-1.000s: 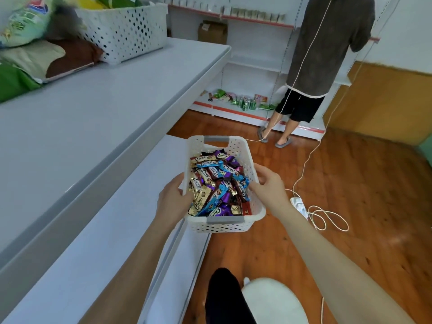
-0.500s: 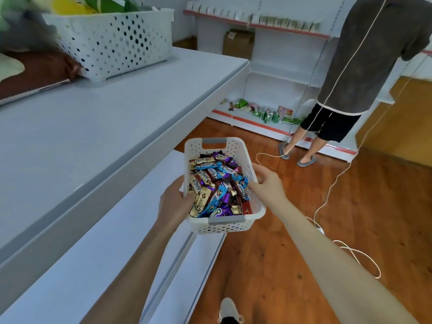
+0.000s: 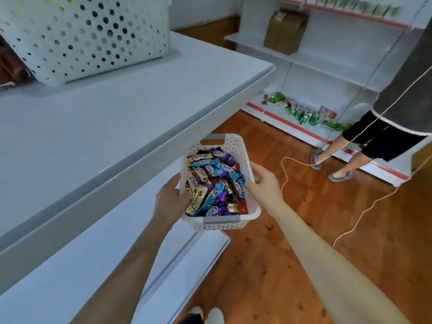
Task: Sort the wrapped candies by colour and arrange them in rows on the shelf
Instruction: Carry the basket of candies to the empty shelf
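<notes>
The left hand (image 3: 170,199) and the right hand (image 3: 264,183) each hold one long side of the white basket (image 3: 219,224), curled round its rim. The basket is up in the air over the edge of the low shelf (image 3: 81,265), close to the front of the big shelf (image 3: 105,136). Its long way runs away from the person, with one grey handle near and one far. The wrapped candies (image 3: 210,183) lie heaped inside, pointing all different ways.
</notes>
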Demonstrator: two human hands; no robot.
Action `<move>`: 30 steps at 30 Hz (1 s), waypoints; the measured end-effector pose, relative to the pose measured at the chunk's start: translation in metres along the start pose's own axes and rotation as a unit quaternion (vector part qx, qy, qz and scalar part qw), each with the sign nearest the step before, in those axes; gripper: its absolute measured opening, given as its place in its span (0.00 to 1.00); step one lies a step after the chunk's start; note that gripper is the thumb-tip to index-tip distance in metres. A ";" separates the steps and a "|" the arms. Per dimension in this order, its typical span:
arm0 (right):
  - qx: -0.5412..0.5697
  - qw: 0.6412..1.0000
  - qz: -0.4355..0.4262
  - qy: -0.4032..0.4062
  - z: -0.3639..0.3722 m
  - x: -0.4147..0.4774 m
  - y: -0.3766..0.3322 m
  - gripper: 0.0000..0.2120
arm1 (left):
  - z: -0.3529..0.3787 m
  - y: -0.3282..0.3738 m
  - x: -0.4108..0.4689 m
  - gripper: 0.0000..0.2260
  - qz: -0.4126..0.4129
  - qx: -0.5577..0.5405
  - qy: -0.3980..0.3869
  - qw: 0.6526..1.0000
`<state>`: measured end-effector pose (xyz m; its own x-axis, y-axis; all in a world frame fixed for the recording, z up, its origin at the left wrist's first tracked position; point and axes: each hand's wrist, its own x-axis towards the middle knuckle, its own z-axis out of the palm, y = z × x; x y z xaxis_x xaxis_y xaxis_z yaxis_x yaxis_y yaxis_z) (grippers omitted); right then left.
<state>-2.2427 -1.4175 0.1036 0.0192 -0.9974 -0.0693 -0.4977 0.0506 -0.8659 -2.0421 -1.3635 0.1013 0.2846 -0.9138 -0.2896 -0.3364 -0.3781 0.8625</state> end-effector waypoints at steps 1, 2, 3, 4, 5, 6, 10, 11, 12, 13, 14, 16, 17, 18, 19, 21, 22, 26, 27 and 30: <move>0.002 1.000 0.002 -0.005 0.002 0.004 -0.001 0.24 | 0.000 0.000 0.004 0.23 -0.005 -0.002 0.002 1.000; 0.003 1.000 0.004 -0.010 0.003 0.008 -0.002 0.24 | -0.001 0.000 0.007 0.22 -0.009 -0.003 0.004 1.000; 0.003 1.000 0.005 -0.013 0.005 0.012 -0.003 0.24 | -0.002 -0.001 0.009 0.22 -0.011 -0.005 0.006 1.000; 0.000 1.000 0.006 -0.013 0.008 0.017 -0.003 0.25 | -0.003 0.000 0.012 0.22 -0.012 -0.006 0.008 1.000; -0.003 1.000 0.009 -0.012 0.010 0.020 -0.004 0.25 | -0.004 0.000 0.016 0.22 -0.012 -0.007 0.008 1.000; -0.007 1.000 0.012 -0.013 0.012 0.024 -0.004 0.26 | -0.005 0.000 0.018 0.21 -0.010 -0.008 0.010 1.000; -0.014 1.000 0.009 -0.017 0.019 0.037 -0.003 0.26 | -0.005 0.001 0.025 0.21 0.005 -0.018 0.018 1.000; -0.016 1.000 0.009 -0.021 0.020 0.039 -0.003 0.26 | -0.005 0.001 0.025 0.20 0.002 -0.020 0.021 1.000; -0.016 0.999 0.013 -0.027 0.021 0.041 -0.002 0.26 | -0.005 0.000 0.026 0.20 -0.002 -0.020 0.024 1.000; -0.015 0.999 0.016 -0.035 0.022 0.043 -0.002 0.26 | -0.005 -0.001 0.027 0.19 -0.008 -0.017 0.027 0.999; -0.016 0.999 0.018 -0.046 0.022 0.046 -0.002 0.26 | -0.006 -0.001 0.028 0.19 -0.015 -0.016 0.031 0.999; -0.015 0.998 0.015 -0.062 0.023 0.054 -0.002 0.26 | -0.004 -0.002 0.029 0.20 -0.024 -0.019 0.043 0.999; -0.014 0.997 0.011 -0.070 0.023 0.058 -0.001 0.26 | -0.002 -0.001 0.030 0.20 -0.026 -0.021 0.050 0.998; -0.014 0.997 0.006 -0.078 0.023 0.062 0.000 0.26 | 0.000 0.000 0.030 0.21 -0.028 -0.024 0.056 0.998; -0.013 0.996 -0.003 -0.087 0.022 0.066 0.000 0.26 | 0.002 0.001 0.030 0.21 -0.032 -0.028 0.064 0.997; -0.009 0.994 -0.025 -0.107 0.020 0.075 0.004 0.26 | 0.009 0.003 0.031 0.23 -0.048 -0.033 0.084 0.995; -0.002 0.992 -0.035 -0.120 0.019 0.080 0.006 0.26 | 0.013 0.004 0.032 0.23 -0.056 -0.034 0.096 0.993; 0.000 0.982 -0.068 -0.177 0.015 0.098 0.013 0.25 | 0.032 0.008 0.026 0.23 -0.084 -0.053 0.143 0.985; -0.004 0.979 -0.072 -0.190 0.014 0.101 0.014 0.24 | 0.035 0.008 0.023 0.23 -0.088 -0.061 0.152 0.983; -0.002 0.966 -0.083 -0.243 0.017 0.106 0.016 0.23 | 0.043 0.004 0.013 0.22 -0.099 -0.072 0.186 0.975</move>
<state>-2.2338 -1.5211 0.0744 0.5034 -0.8500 -0.1549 -0.4568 -0.1097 -0.8828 -2.0789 -1.3834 0.0833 0.6468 -0.6972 -0.3091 -0.1201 -0.4933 0.8615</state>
